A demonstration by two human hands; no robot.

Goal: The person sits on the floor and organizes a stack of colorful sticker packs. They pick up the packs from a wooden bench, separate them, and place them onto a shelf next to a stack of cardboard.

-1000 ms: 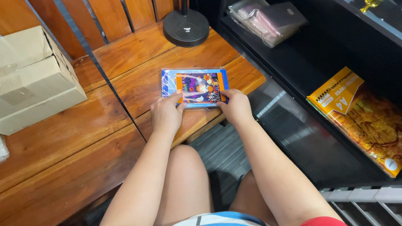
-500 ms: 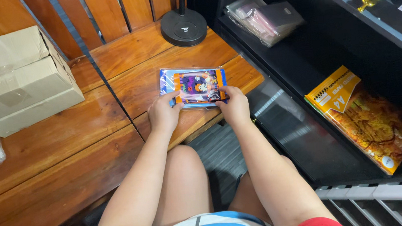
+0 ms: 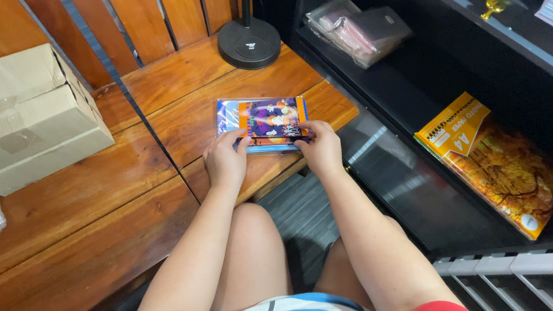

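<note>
Pinching a colourful sleeved card pack (image 3: pixel 263 123) on the wooden bench (image 3: pixel 93 214), left hand (image 3: pixel 225 159) and right hand (image 3: pixel 319 146) grip clamped on its near edge.

My arms are bare, with no sleeves down to my left hand (image 3: pixel 225 162) and right hand (image 3: pixel 320 150). My shorts are white and blue. There is red at both sides.

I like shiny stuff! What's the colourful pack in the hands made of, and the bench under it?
The colourful pack looks wrapped in clear glossy plastic: light glints along its edges. The bench looks like varnished reddish wood, with visible grain and shine.
</note>
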